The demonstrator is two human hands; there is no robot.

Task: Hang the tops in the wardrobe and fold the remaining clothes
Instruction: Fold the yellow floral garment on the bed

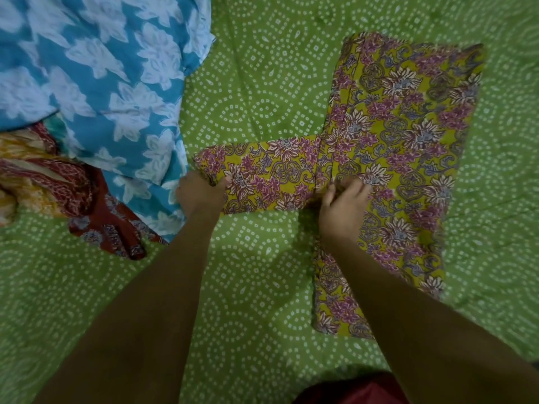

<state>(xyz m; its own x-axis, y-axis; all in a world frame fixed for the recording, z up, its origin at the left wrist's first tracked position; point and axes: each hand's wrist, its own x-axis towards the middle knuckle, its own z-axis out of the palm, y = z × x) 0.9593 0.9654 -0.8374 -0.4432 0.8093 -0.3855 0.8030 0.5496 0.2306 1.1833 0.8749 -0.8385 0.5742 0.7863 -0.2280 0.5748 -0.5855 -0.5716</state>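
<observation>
A yellow-green garment with purple and white flowers (402, 135) lies flat on the bed, folded lengthwise, with one sleeve (262, 173) stretched out to the left. My left hand (201, 191) grips the sleeve's cuff end, fingers curled round the cloth. My right hand (344, 208) pinches the fabric where the sleeve meets the body of the garment.
A green bedsheet with white dotted circles (256, 281) covers the bed. A blue garment with white flowers (110, 91) lies at the upper left. Beside it at the left sits a crumpled heap of red and orange patterned clothes (58, 182). Dark red cloth (350, 392) shows at the bottom edge.
</observation>
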